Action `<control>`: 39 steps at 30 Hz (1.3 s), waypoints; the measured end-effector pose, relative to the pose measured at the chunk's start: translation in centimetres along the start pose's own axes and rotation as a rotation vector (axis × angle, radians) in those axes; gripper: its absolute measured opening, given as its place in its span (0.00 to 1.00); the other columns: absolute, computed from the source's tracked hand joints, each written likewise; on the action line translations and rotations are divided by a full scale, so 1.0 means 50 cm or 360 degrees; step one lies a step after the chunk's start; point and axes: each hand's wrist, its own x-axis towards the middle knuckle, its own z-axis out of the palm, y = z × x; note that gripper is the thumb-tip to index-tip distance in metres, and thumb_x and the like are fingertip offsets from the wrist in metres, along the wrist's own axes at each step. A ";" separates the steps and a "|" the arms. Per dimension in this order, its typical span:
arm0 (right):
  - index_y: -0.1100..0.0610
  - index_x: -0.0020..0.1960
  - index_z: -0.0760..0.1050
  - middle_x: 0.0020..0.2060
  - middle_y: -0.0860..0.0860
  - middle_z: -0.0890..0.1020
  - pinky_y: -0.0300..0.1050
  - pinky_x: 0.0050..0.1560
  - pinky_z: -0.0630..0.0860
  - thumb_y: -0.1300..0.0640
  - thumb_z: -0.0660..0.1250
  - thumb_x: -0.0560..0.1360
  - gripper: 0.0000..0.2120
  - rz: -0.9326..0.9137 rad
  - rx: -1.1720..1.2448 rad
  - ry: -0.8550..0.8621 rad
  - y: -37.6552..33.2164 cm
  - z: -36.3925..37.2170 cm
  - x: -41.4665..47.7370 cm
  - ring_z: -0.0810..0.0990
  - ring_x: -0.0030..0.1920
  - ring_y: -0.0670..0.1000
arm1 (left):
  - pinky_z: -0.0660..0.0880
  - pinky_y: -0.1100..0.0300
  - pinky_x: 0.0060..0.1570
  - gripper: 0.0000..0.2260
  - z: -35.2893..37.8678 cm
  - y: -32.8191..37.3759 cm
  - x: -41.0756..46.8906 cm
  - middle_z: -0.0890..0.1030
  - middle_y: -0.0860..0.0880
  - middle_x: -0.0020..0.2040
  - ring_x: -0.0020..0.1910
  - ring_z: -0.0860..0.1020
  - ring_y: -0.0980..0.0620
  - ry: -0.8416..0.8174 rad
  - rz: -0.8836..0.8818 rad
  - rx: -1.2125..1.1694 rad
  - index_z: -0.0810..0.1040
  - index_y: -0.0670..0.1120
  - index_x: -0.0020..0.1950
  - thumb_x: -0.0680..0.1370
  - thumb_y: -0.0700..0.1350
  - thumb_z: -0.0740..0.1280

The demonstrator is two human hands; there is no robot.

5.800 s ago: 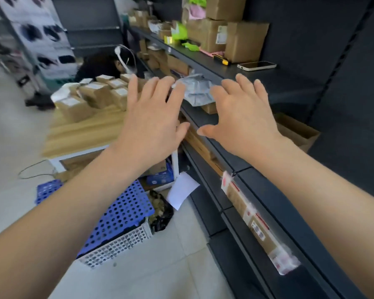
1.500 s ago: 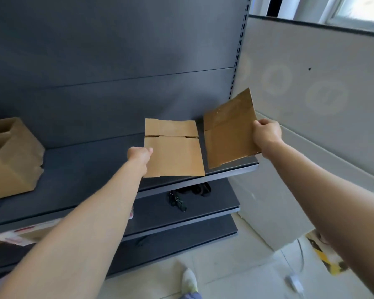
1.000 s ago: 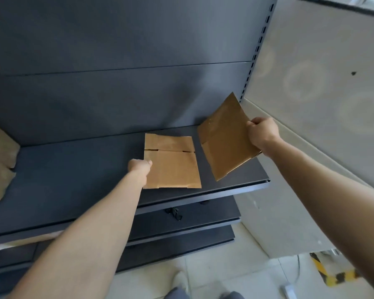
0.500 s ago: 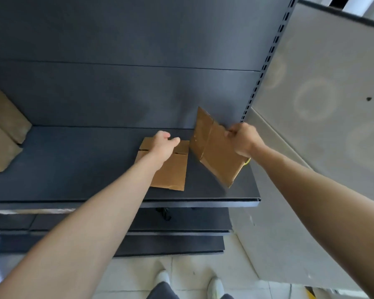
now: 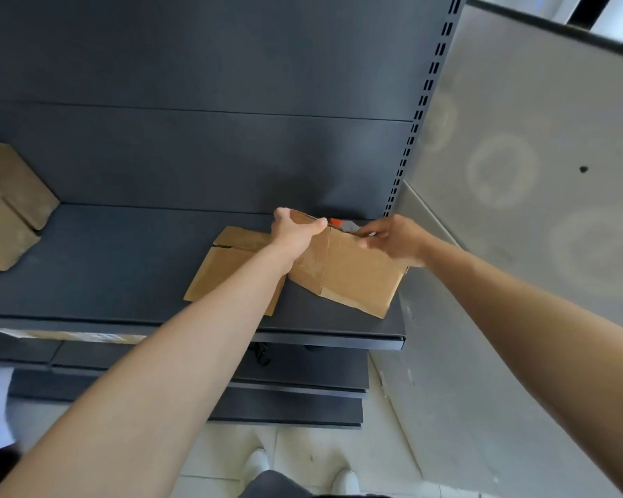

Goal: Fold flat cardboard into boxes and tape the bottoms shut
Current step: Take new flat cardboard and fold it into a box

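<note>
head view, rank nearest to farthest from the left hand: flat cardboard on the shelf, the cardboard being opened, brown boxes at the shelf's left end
1. cardboard being opened: gripped by the left hand at its top edge.
2. flat cardboard: on the shelf, just left of and below that hand.
3. brown boxes: far left end of the shelf.

A dark grey shelf [image 5: 123, 267] juts from a matching back panel [image 5: 195, 66], bounded on the right by a slotted upright [image 5: 421, 102] and a pale grey wall panel [image 5: 536, 174]. Lower shelves [image 5: 303, 368] step down toward a tiled floor [image 5: 303, 447], where two white shoes [image 5: 254, 461] stand. A small orange-and-white object [image 5: 342, 223] lies at the shelf's rear.
</note>
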 end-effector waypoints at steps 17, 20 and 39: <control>0.63 0.70 0.64 0.61 0.65 0.73 0.65 0.54 0.78 0.43 0.64 0.76 0.31 0.0947 0.0889 -0.0548 0.040 -0.033 0.031 0.78 0.55 0.70 | 0.69 0.42 0.65 0.32 -0.017 0.014 0.003 0.64 0.46 0.72 0.69 0.66 0.44 -0.0217 -0.0119 -0.0126 0.56 0.49 0.74 0.75 0.45 0.70; 0.62 0.70 0.64 0.62 0.65 0.73 0.65 0.52 0.78 0.42 0.63 0.77 0.31 0.0965 0.0866 -0.0512 0.031 -0.028 0.036 0.77 0.56 0.70 | 0.70 0.41 0.63 0.31 -0.016 0.016 0.006 0.64 0.46 0.71 0.68 0.67 0.43 -0.0189 -0.0122 -0.0110 0.56 0.49 0.73 0.76 0.44 0.70; 0.58 0.73 0.59 0.67 0.59 0.70 0.66 0.55 0.76 0.40 0.52 0.81 0.28 0.0838 0.1158 -0.0315 -0.021 0.010 0.025 0.77 0.54 0.64 | 0.59 0.42 0.71 0.33 -0.071 -0.022 -0.009 0.57 0.46 0.77 0.72 0.63 0.43 -0.0549 -0.0049 -0.0039 0.45 0.55 0.78 0.80 0.35 0.58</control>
